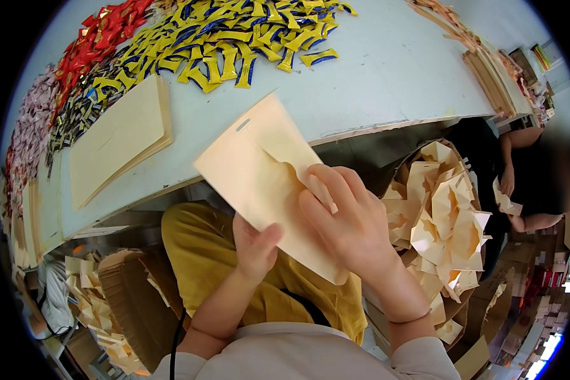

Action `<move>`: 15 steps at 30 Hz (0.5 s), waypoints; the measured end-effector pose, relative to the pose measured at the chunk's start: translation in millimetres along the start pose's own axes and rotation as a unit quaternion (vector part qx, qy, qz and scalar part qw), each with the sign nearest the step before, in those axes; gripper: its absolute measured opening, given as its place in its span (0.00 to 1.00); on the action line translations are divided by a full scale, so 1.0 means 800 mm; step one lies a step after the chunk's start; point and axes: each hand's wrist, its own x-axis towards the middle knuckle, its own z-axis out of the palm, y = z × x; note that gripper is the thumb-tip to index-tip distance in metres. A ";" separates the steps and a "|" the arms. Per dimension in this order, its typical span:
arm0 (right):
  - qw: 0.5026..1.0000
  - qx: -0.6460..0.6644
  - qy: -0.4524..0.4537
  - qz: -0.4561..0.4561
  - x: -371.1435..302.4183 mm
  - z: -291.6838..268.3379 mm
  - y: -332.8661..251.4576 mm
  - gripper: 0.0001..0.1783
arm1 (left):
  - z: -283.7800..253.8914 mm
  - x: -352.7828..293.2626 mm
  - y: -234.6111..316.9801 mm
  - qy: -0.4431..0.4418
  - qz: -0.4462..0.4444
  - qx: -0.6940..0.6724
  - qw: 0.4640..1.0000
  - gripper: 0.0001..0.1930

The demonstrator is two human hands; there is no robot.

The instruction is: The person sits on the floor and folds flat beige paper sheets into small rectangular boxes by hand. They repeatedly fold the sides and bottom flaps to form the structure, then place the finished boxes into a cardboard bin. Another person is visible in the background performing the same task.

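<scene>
Two bare hands work on one cream paper envelope [250,168], held aslant above the lap, just off the near edge of a pale table [386,82]. Left hand [254,250]: pinching the near left edge of the envelope, thumb on top, fingers hidden beneath. Right hand [348,218]: fingers bent and close together over the wavy-edged opening on the right side; whether they pinch the paper or slip under it, I cannot tell. A small oblong slot marks the envelope's far end.

On the table, left: a stack of flat cream envelopes [120,142]; beyond it, a heap of yellow-and-blue wrapped packets [234,41], with red packets [98,47] and pale pink packets [35,111] farther left. Below the table, right: a carton of opened envelopes [446,215], piled loosely. Left: a cardboard carton [130,285] beside more loose envelopes [101,316]. Far right: a second person in dark clothing [544,152], holding a piece of cream paper [505,197].
</scene>
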 end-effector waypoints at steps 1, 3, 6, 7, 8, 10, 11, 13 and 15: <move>1.000 -0.012 0.006 0.006 0.000 0.002 0.001 0.16 | 0.003 0.001 0.001 0.017 -0.001 0.028 0.999 0.35; 0.999 -0.040 0.013 0.028 -0.001 0.004 0.004 0.15 | 0.018 0.002 0.010 0.050 -0.004 0.083 0.995 0.22; 0.997 -0.052 -0.007 0.065 -0.003 0.006 0.005 0.14 | 0.029 -0.001 0.013 0.118 -0.013 0.072 0.990 0.10; 0.995 -0.051 -0.020 0.078 -0.004 0.005 0.004 0.14 | 0.028 -0.002 0.013 0.123 -0.025 0.067 0.990 0.09; 0.995 -0.046 -0.023 0.089 -0.004 0.005 0.003 0.14 | 0.028 -0.002 0.013 0.123 -0.023 0.066 0.990 0.08; 0.993 -0.036 -0.028 0.110 -0.004 0.004 0.001 0.15 | 0.027 0.001 0.011 0.122 -0.020 0.063 0.990 0.08; 0.993 -0.026 -0.019 0.118 -0.003 0.004 0.000 0.15 | 0.026 0.001 0.012 0.106 -0.020 0.053 0.993 0.08; 0.991 -0.005 -0.001 0.134 -0.002 0.002 -0.002 0.16 | 0.025 0.000 0.012 0.075 -0.022 0.033 0.996 0.10; 0.990 0.002 0.001 0.144 0.000 0.000 -0.005 0.16 | 0.024 -0.002 0.009 0.093 -0.041 -0.019 0.995 0.11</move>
